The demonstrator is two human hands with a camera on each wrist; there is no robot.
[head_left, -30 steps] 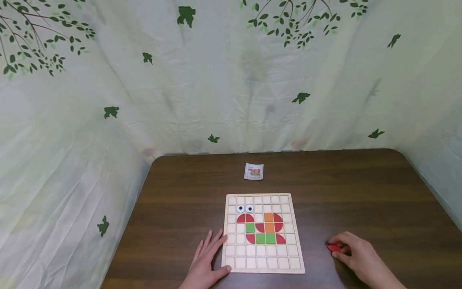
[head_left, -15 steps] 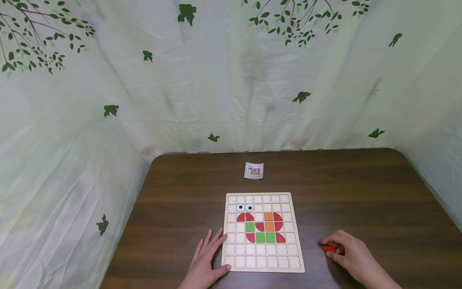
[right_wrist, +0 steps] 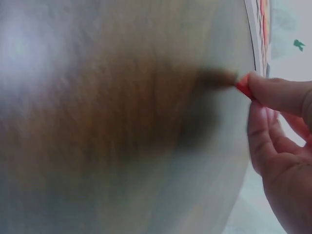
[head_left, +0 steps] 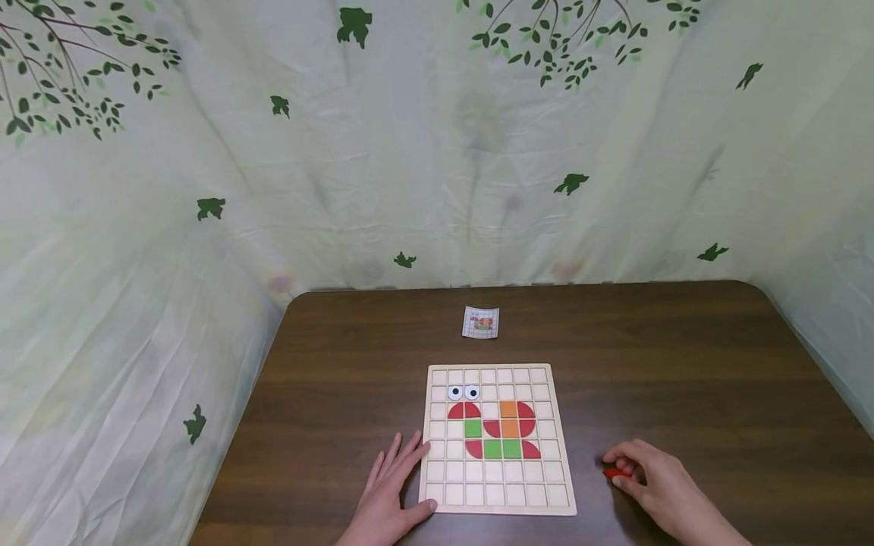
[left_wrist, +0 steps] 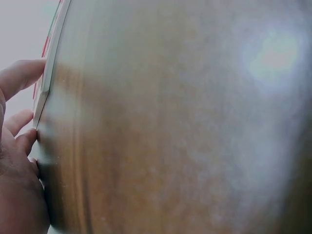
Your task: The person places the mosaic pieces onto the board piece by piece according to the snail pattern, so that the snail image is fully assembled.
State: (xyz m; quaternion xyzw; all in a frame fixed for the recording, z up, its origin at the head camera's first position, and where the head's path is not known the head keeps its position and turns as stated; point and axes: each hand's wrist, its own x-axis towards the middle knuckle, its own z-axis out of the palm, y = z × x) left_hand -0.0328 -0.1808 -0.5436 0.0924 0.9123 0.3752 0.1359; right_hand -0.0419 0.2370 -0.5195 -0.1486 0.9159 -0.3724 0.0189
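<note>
My right hand (head_left: pixel 658 485) pinches a small red puzzle tile (head_left: pixel 617 472) between thumb and fingers, close over the table to the right of the board. In the right wrist view the red tile (right_wrist: pixel 243 86) pokes out past the thumb tip; most of it is hidden. A pale wooden grid board (head_left: pixel 498 497) holds red quarter-round tiles, green squares (head_left: pixel 501 450), orange squares (head_left: pixel 509 419) and two round eye tiles (head_left: pixel 463 393). With spread, mostly straight fingers, my left hand (head_left: pixel 389 500) touches the board's left edge, its thumb at the near left corner.
Behind the board lies a small picture card (head_left: pixel 481 322) with a coloured pattern on a grid. The dark wooden table (head_left: pixel 683 356) reaches back to a pale curtain (head_left: pixel 437 167) printed with leaves, which also hangs on both sides.
My right hand has slid a little to the left, carrying the red puzzle tile with it. The left hand and the board stay in place.
</note>
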